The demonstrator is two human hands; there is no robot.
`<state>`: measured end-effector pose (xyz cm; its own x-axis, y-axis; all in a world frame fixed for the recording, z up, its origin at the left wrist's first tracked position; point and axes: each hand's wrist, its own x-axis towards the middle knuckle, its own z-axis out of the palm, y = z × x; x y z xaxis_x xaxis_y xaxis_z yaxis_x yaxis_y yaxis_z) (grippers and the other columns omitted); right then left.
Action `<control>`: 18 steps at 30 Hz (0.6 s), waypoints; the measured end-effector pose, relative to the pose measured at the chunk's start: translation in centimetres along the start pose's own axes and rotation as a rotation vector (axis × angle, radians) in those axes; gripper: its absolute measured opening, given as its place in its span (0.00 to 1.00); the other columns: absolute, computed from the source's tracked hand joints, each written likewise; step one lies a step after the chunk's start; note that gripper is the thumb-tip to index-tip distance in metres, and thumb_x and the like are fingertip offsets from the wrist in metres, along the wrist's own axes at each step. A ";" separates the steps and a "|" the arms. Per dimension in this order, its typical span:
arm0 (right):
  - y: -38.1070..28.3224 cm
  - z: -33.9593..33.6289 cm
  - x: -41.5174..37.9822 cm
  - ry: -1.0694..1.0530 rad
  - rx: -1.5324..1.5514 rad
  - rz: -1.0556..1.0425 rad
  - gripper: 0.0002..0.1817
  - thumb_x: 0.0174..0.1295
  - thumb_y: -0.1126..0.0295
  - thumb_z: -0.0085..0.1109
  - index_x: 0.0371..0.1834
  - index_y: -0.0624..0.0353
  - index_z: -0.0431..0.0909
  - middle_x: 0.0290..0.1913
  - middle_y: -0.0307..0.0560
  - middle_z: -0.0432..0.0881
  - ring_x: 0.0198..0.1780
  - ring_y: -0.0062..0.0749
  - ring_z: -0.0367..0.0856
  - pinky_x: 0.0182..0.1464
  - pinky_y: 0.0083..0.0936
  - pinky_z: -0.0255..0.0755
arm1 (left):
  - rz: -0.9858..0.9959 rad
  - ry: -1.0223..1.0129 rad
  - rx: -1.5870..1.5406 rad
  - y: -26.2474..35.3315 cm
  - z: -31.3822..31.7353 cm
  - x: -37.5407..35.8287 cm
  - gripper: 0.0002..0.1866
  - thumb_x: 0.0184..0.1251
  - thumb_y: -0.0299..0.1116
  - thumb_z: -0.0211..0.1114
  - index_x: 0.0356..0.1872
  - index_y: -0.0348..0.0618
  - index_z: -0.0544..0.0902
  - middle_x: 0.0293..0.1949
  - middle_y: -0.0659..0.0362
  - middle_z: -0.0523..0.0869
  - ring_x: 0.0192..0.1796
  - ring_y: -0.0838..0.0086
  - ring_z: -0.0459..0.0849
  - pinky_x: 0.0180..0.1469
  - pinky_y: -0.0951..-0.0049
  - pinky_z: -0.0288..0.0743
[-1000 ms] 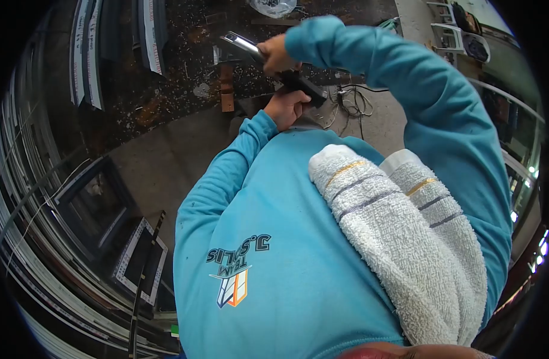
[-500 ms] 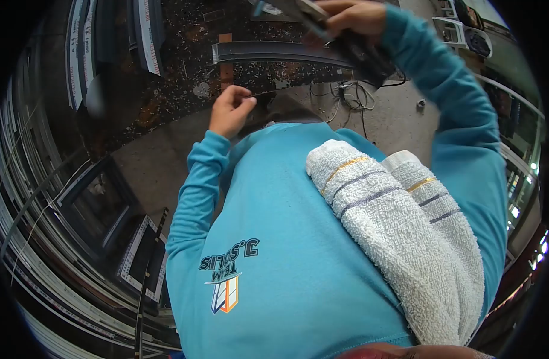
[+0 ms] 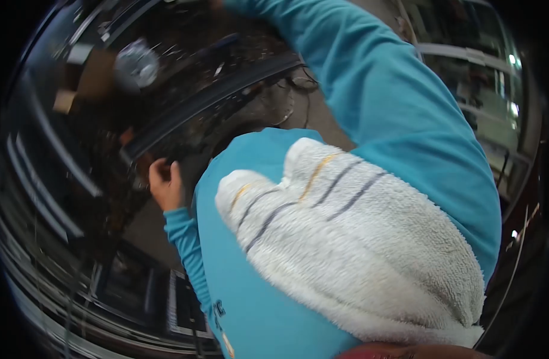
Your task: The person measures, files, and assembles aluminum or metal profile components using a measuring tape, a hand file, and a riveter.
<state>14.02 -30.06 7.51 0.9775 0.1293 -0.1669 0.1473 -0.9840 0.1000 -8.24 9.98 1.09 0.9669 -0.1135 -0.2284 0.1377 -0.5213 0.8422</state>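
Note:
My left hand point(image 3: 165, 186) is near the closer end of a long dark metal profile point(image 3: 212, 102), apart from it. Its thumb and forefinger curl toward each other, and a small dark bit seems to lie between their tips, too blurred to name. My right arm stretches across the dark, littered worktable to the top edge. Only a sliver of my right hand point(image 3: 217, 3) shows there, so its fingers and anything in them are hidden. A roll of clear or whitish tape point(image 3: 137, 63) and a brown cardboard piece point(image 3: 97, 73) rest on the table.
A white striped towel point(image 3: 358, 239) hangs over my shoulder and chest. Long metal profiles point(image 3: 41, 299) are stacked at the left. A cable point(image 3: 304, 81) lies beyond the table edge, and glazed frames point(image 3: 478, 90) stand at the right.
My right hand has swung left and forward, almost out of view, with the dark tool it held. My left hand appears lower and further left. The view has turned, and the tape roll now shows.

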 end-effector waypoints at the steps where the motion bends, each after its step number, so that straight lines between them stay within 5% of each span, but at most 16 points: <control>1: 0.4 4.3 1.4 0.055 0.157 -0.111 0.26 0.48 0.62 0.69 0.50 0.62 0.78 0.45 0.62 0.82 0.50 0.52 0.82 0.52 0.43 0.76 | -0.046 -0.009 -0.026 0.1 0.4 0.3 0.14 0.62 0.32 0.69 0.45 0.38 0.80 0.35 0.59 0.81 0.37 0.74 0.79 0.44 0.72 0.75; 2: -2.4 3.3 -1.0 -0.025 0.233 -0.166 0.25 0.57 0.61 0.63 0.57 0.58 0.76 0.50 0.55 0.83 0.51 0.47 0.83 0.53 0.43 0.79 | -0.040 0.009 -0.083 0.0 1.1 0.4 0.14 0.63 0.33 0.69 0.45 0.37 0.80 0.36 0.60 0.82 0.38 0.74 0.80 0.45 0.72 0.75; 3: -4.3 5.4 -2.9 -0.024 0.402 -0.276 0.28 0.54 0.51 0.67 0.56 0.52 0.78 0.53 0.53 0.82 0.54 0.53 0.81 0.55 0.45 0.76 | -0.055 -0.007 -0.130 0.3 1.8 0.6 0.14 0.63 0.33 0.69 0.46 0.37 0.80 0.36 0.60 0.82 0.39 0.75 0.79 0.46 0.73 0.75; 5: -7.6 3.7 -8.6 -0.475 0.623 -0.367 0.40 0.49 0.41 0.68 0.59 0.60 0.76 0.52 0.60 0.82 0.55 0.56 0.80 0.58 0.45 0.73 | -0.113 -0.034 -0.089 1.2 3.2 1.0 0.15 0.63 0.34 0.69 0.46 0.36 0.80 0.38 0.59 0.82 0.41 0.74 0.80 0.47 0.72 0.75; 7: -9.1 8.7 -11.4 -0.436 0.598 -0.500 0.43 0.49 0.45 0.69 0.65 0.60 0.69 0.52 0.63 0.81 0.56 0.57 0.79 0.59 0.45 0.72 | -0.046 0.020 0.273 2.9 4.0 1.7 0.18 0.58 0.35 0.71 0.45 0.35 0.79 0.42 0.53 0.80 0.46 0.63 0.80 0.52 0.63 0.74; 10: -8.7 9.8 -10.4 -0.432 0.701 -0.550 0.42 0.44 0.58 0.73 0.65 0.58 0.69 0.52 0.61 0.82 0.55 0.56 0.80 0.57 0.45 0.74 | -0.032 0.599 0.705 1.0 4.4 2.0 0.19 0.54 0.33 0.69 0.45 0.35 0.78 0.46 0.49 0.78 0.58 0.53 0.73 0.60 0.55 0.67; 12: -8.4 9.7 -10.1 -0.353 0.710 -0.574 0.41 0.43 0.58 0.73 0.63 0.59 0.70 0.50 0.59 0.82 0.54 0.55 0.80 0.55 0.44 0.74 | 0.099 0.772 0.752 -3.9 3.6 1.9 0.19 0.54 0.32 0.69 0.46 0.34 0.78 0.45 0.48 0.79 0.55 0.53 0.76 0.58 0.55 0.68; 14: -8.5 8.2 -9.6 -0.376 0.653 -0.592 0.39 0.43 0.59 0.73 0.61 0.59 0.71 0.49 0.58 0.83 0.53 0.54 0.81 0.54 0.44 0.76 | 0.035 0.533 0.665 -8.4 2.8 0.9 0.18 0.57 0.31 0.69 0.48 0.34 0.79 0.43 0.48 0.81 0.50 0.52 0.80 0.57 0.57 0.71; 18: -7.8 3.1 -8.6 -0.277 0.595 -0.653 0.35 0.42 0.62 0.73 0.56 0.61 0.72 0.45 0.55 0.83 0.48 0.53 0.83 0.50 0.43 0.77 | -0.120 0.391 0.207 -7.0 -0.4 0.4 0.20 0.61 0.35 0.71 0.50 0.36 0.79 0.46 0.51 0.84 0.48 0.61 0.85 0.53 0.63 0.76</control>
<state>4.03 -23.87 5.13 0.6457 0.7219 -0.2490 0.4794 -0.6370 -0.6036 -8.75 13.88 -4.71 0.9606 0.2652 -0.0831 0.2463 -0.6735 0.6970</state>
